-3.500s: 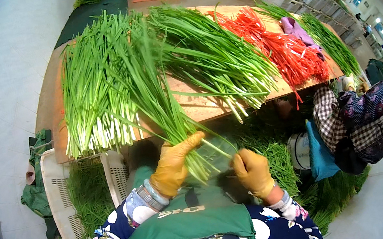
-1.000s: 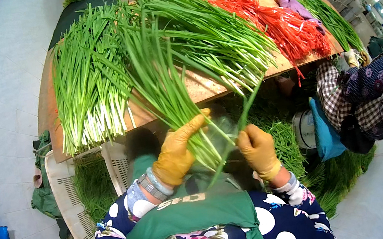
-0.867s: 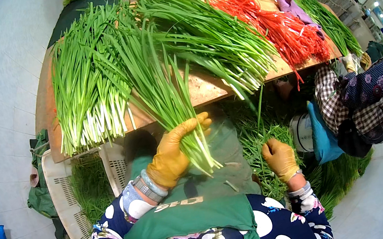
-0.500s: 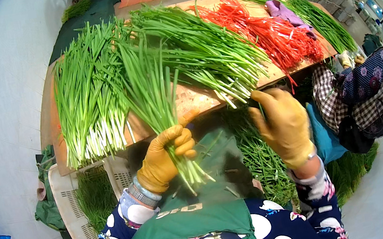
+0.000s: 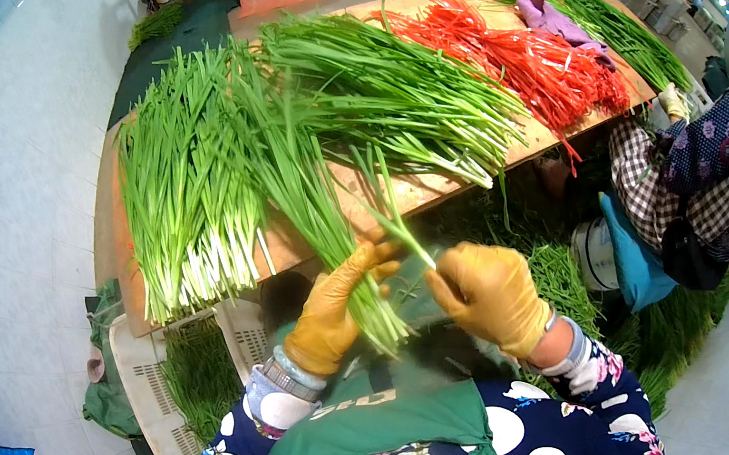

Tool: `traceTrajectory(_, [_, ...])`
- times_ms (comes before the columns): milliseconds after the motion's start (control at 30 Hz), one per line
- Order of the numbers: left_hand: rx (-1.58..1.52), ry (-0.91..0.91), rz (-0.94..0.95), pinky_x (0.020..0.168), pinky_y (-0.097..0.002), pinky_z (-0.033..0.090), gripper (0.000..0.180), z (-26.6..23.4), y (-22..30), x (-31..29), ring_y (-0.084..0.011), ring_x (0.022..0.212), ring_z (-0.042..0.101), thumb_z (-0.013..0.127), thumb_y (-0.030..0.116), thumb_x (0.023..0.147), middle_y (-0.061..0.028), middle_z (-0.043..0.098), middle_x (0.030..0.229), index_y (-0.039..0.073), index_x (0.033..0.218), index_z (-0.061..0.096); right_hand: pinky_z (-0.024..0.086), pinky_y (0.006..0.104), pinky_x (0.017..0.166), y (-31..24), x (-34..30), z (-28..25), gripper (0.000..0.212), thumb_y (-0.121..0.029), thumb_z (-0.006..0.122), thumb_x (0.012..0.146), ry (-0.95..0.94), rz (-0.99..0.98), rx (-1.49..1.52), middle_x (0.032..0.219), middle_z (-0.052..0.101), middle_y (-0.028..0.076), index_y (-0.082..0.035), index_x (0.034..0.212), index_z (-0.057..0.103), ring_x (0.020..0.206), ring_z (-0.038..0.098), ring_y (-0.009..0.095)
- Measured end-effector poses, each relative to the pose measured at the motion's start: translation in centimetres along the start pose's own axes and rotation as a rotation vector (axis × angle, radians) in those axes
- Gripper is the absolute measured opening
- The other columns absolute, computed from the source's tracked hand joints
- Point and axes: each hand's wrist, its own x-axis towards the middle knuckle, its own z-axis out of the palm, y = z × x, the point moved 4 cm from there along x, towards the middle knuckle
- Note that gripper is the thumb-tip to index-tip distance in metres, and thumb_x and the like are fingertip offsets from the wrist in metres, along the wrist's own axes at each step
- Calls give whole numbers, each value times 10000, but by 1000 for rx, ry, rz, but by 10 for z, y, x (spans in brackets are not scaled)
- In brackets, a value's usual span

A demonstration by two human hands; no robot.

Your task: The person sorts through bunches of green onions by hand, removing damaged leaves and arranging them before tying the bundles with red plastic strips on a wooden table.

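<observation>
My left hand (image 5: 330,318), in a yellow glove, is closed around a bunch of garlic chives (image 5: 325,224). The pale cut ends hang below the fist, and the green leaves reach up over the table. Close by on the right, my gloved right hand (image 5: 492,295) pinches a few chive stalks (image 5: 393,213) near their white ends, with their tips leaning toward the bunch. One pile of chives (image 5: 189,189) covers the table's left side. Another pile (image 5: 407,105) lies slanted across the middle, its white ends toward the front edge.
The wooden table (image 5: 290,252) also bears red plastic strips (image 5: 540,68) and a purple cloth (image 5: 557,22). A white crate (image 5: 144,380) with greens stands below left. At right, another person (image 5: 704,180) sits beside a white bucket (image 5: 593,255). More chives lie on the floor below.
My right hand has moved left and down from the middle pile's ends, and a few stalks now show in its pinch. My left hand still holds the bunch.
</observation>
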Motion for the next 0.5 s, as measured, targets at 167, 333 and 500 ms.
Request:
traceTrajectory(167, [224, -40, -13, 812, -317, 515, 398, 23, -3, 4, -187, 991, 617, 642, 217, 916, -96, 652, 1119, 32, 1259, 554, 445, 423, 530, 0, -37, 20, 223, -219, 653, 833, -230, -19, 186, 643, 536, 127, -69, 722, 531, 575, 555, 330])
traceTrajectory(333, [101, -57, -32, 848, -369, 551, 424, 32, 17, -9, -190, 901, 652, 619, 177, 921, -94, 659, 1031, 6, 1296, 520, 450, 422, 554, 22, 8, -30, 216, -239, 667, 828, 152, -127, 129, 669, 521, 114, -83, 753, 540, 611, 553, 307])
traceTrajectory(500, [29, -580, 207, 725, -443, 554, 473, 68, 59, -36, -211, 877, 591, 567, 177, 952, -39, 561, 1010, 184, 1399, 414, 453, 422, 607, 63, 52, -12, 183, -184, 661, 802, 126, -17, -528, 746, 525, 98, -91, 757, 510, 711, 565, 298])
